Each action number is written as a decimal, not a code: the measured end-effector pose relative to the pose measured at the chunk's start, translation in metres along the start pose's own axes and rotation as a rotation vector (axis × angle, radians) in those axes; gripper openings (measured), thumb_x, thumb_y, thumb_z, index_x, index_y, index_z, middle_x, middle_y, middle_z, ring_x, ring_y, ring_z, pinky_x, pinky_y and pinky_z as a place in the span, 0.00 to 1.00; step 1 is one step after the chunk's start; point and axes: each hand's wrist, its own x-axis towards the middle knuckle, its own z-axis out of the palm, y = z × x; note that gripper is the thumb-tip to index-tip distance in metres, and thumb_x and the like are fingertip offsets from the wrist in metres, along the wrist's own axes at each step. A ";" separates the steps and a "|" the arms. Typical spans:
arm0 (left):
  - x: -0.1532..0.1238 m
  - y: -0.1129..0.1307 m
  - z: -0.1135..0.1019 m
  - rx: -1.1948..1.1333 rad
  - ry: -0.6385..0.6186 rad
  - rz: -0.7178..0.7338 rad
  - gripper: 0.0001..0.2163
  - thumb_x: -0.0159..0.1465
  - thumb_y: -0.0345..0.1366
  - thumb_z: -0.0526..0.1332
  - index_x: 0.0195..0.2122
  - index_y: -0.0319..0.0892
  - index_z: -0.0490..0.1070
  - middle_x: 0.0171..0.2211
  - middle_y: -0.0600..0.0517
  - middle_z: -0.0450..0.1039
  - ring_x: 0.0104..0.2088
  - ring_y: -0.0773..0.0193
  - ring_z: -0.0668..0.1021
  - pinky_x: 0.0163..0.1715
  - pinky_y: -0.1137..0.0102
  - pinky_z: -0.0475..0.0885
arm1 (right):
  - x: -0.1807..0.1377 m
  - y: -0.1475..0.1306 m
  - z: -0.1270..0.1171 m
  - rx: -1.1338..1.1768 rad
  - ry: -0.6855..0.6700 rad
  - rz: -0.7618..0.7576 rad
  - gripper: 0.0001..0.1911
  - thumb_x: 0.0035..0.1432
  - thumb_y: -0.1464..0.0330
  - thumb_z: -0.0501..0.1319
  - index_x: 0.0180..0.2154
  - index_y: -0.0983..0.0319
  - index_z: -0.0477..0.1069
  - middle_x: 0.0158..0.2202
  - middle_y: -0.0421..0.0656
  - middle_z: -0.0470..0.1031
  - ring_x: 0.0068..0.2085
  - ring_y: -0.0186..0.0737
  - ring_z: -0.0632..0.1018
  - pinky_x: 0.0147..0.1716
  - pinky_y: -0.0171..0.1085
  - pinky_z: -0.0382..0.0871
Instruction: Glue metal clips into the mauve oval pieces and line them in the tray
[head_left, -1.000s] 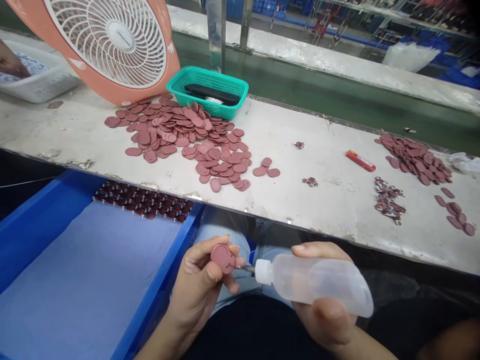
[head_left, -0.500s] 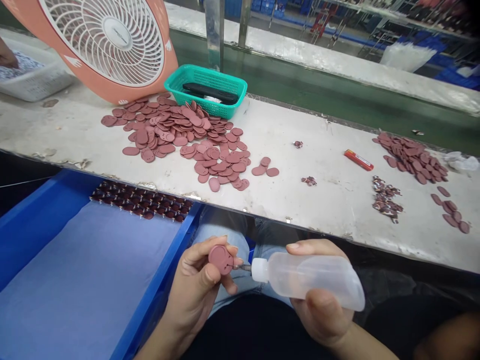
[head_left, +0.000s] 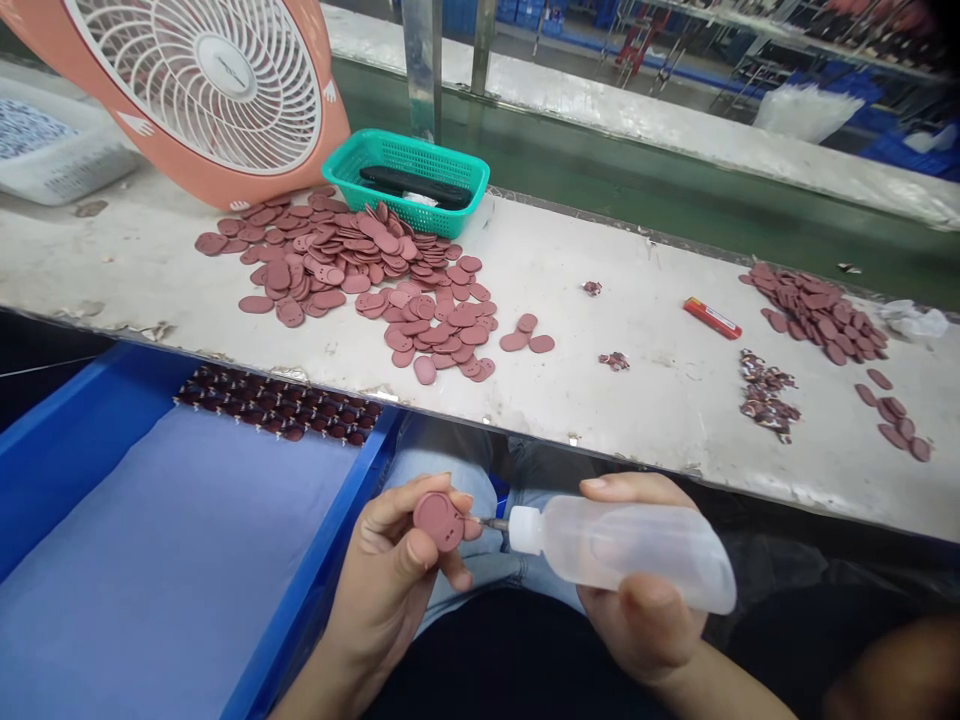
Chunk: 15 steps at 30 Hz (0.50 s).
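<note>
My left hand [head_left: 390,565] pinches a flat dusky-pink oval rubber tag [head_left: 439,521] between thumb and fingers, above my lap. My right hand [head_left: 645,610] is shut around a translucent plastic squeeze bottle [head_left: 622,545], which lies nearly level. The bottle's thin metal nozzle [head_left: 493,523] points left and reaches the tag's edge by my left fingers. The contact point is partly hidden there. A large heap of matching pink tags [head_left: 352,285] lies on the white workbench [head_left: 645,400], beyond both hands.
A blue tray [head_left: 300,510] lined with a lavender sheet sits left of my lap, with rows of dark tags [head_left: 277,405] at its far end. On the bench are a fan [head_left: 217,90], a teal basket [head_left: 405,170], a red lighter [head_left: 712,318], and another tag pile [head_left: 817,315].
The view has drifted slightly, shifting the bench items left and up. The other person's hand has gone from the white basket at top left. Both my hands keep their hold.
</note>
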 end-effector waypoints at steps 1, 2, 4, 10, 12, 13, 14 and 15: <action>0.000 0.000 0.000 0.000 -0.002 0.002 0.15 0.51 0.46 0.75 0.39 0.49 0.84 0.32 0.54 0.85 0.28 0.64 0.84 0.17 0.81 0.77 | 0.002 -0.001 0.002 0.036 0.038 -0.029 0.19 0.61 0.52 0.61 0.49 0.54 0.71 0.37 0.47 0.73 0.32 0.46 0.75 0.28 0.46 0.69; 0.000 0.000 0.000 -0.001 -0.007 0.006 0.15 0.51 0.46 0.75 0.38 0.49 0.84 0.32 0.54 0.85 0.28 0.64 0.83 0.17 0.81 0.76 | 0.004 -0.002 0.004 0.071 0.056 -0.045 0.17 0.62 0.53 0.60 0.49 0.54 0.72 0.36 0.46 0.74 0.31 0.44 0.75 0.26 0.44 0.69; -0.001 0.001 0.000 0.001 -0.008 0.010 0.15 0.50 0.45 0.75 0.38 0.48 0.84 0.32 0.54 0.84 0.27 0.64 0.83 0.16 0.81 0.76 | 0.007 -0.003 0.007 0.115 0.040 -0.037 0.17 0.64 0.55 0.59 0.49 0.55 0.73 0.35 0.46 0.75 0.29 0.42 0.74 0.23 0.42 0.68; -0.002 0.002 -0.001 0.022 0.066 -0.042 0.17 0.47 0.47 0.76 0.36 0.48 0.84 0.31 0.53 0.84 0.27 0.64 0.83 0.16 0.81 0.75 | 0.012 -0.004 0.008 0.146 0.012 -0.021 0.14 0.60 0.58 0.63 0.46 0.56 0.75 0.33 0.43 0.76 0.24 0.37 0.73 0.19 0.35 0.66; -0.001 0.002 0.001 0.027 0.091 -0.074 0.18 0.44 0.48 0.77 0.35 0.48 0.84 0.30 0.52 0.84 0.26 0.63 0.83 0.15 0.80 0.74 | 0.015 -0.005 0.011 0.212 0.040 0.068 0.14 0.58 0.58 0.66 0.43 0.57 0.76 0.29 0.41 0.75 0.20 0.32 0.69 0.16 0.32 0.61; -0.001 0.003 0.003 0.027 0.123 -0.087 0.18 0.43 0.48 0.78 0.35 0.48 0.84 0.30 0.51 0.84 0.27 0.62 0.83 0.14 0.80 0.73 | 0.018 -0.006 0.013 0.283 0.048 0.124 0.14 0.57 0.57 0.67 0.43 0.57 0.76 0.25 0.39 0.73 0.18 0.30 0.65 0.14 0.30 0.58; -0.001 0.003 0.006 0.027 0.172 -0.098 0.19 0.41 0.48 0.78 0.34 0.48 0.84 0.29 0.51 0.84 0.27 0.62 0.83 0.14 0.80 0.73 | 0.021 -0.005 0.014 0.379 0.047 0.189 0.16 0.57 0.55 0.66 0.42 0.57 0.76 0.21 0.37 0.70 0.15 0.28 0.61 0.13 0.29 0.55; 0.000 0.004 0.008 0.029 0.232 -0.105 0.20 0.40 0.48 0.78 0.33 0.48 0.84 0.29 0.51 0.84 0.27 0.62 0.83 0.14 0.80 0.72 | 0.027 -0.005 0.014 0.489 0.036 0.266 0.19 0.57 0.50 0.64 0.42 0.57 0.76 0.17 0.35 0.66 0.14 0.27 0.58 0.12 0.28 0.53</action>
